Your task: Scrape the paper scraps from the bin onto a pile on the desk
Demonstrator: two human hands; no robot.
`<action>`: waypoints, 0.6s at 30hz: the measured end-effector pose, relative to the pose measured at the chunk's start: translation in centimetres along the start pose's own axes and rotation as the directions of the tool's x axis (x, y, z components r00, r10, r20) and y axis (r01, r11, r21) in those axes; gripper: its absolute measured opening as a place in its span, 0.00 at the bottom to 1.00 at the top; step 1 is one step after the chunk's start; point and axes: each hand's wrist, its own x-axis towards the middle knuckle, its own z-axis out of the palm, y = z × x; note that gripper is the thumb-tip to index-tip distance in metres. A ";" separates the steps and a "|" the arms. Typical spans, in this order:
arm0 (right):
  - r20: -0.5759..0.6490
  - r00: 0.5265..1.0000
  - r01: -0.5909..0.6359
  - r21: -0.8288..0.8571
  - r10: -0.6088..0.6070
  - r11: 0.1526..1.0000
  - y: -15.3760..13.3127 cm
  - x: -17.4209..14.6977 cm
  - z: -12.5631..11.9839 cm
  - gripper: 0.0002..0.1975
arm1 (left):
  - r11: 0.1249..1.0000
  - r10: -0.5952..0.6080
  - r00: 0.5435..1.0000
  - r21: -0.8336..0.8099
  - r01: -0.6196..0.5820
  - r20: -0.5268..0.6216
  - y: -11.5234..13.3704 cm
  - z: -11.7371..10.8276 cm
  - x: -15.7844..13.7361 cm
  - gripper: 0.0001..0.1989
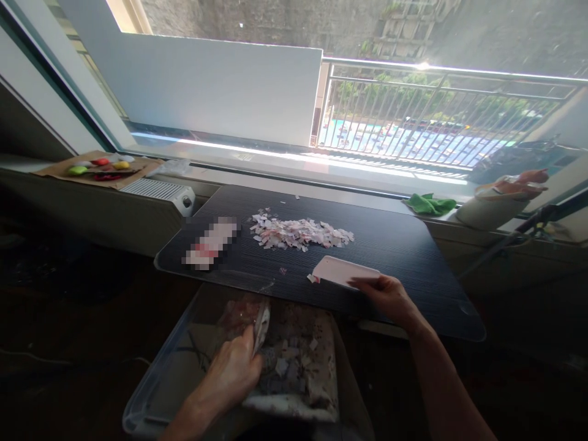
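Scraps [303, 234] (pale, heaped) lie near the held panel [344, 271].

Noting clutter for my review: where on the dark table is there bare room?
On the dark table, the widest bare patch lies right of the paper scraps, beyond the right hand; a narrower one separates the scraps from the pixelated item. Crowded: the scraps themselves and the tub below, with the left hand over it.

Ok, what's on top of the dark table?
Heaped paper scraps and a pixelated item; the right hand holds a pale slab there. Whatever's beneath the scraps is hidden.
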 end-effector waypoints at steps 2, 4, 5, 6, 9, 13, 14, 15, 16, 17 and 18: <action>0.035 0.999 -0.001 0.004 0.001 1.000 -0.4 -0.2 0.1 0.13 | 1.000 -0.006 1.000 -0.024 0.006 -0.004 0.0 -0.4 0.0 0.10; 0.012 1.000 0.014 0.024 -0.014 1.000 -0.7 -0.1 0.2 0.13 | 0.999 -0.001 1.000 -0.042 0.001 -0.004 0.1 -0.8 0.0 0.11; -0.005 1.000 0.022 0.029 -0.021 0.999 -0.7 0.1 0.2 0.13 | 0.999 0.004 1.000 -0.051 -0.004 -0.001 0.1 -0.9 0.0 0.12; -0.011 1.000 0.027 0.027 -0.027 0.999 -0.6 0.2 0.3 0.13 | 0.998 0.014 1.000 -0.064 -0.014 0.006 0.2 -1.0 -0.1 0.12; 0.052 0.998 0.027 0.009 -0.027 1.000 -0.3 0.0 0.5 0.13 | 0.995 0.037 0.999 -0.094 -0.035 0.019 0.5 -1.1 -0.3 0.13; 0.167 0.986 -0.016 0.026 0.012 1.000 -0.3 -1.6 0.7 0.13 | 0.996 0.044 0.999 -0.077 -0.043 0.014 0.6 -1.2 -0.5 0.12; 0.190 0.982 -0.029 0.030 0.023 0.999 -0.3 -2.0 0.7 0.13 | 0.996 0.047 0.999 -0.071 -0.046 0.014 0.6 -1.2 -0.5 0.11; 0.206 0.978 -0.038 0.032 0.031 0.999 -0.3 -2.3 0.7 0.13 | 0.997 0.049 0.999 -0.065 -0.048 0.015 0.6 -1.2 -0.5 0.10; 0.208 0.978 -0.041 0.036 0.033 0.998 -0.3 -2.5 0.6 0.13 | 0.997 0.049 0.999 -0.061 -0.048 0.015 0.6 -1.2 -0.5 0.09; 0.199 0.980 -0.038 0.041 0.029 0.998 -0.3 -2.7 0.6 0.13 | 0.997 0.052 0.999 -0.058 -0.051 0.014 0.7 -1.2 -0.5 0.09; 0.174 0.984 -0.030 0.045 0.022 0.999 -0.2 -2.7 0.5 0.13 | 0.997 0.053 0.998 -0.054 -0.052 0.014 0.7 -1.2 -0.5 0.09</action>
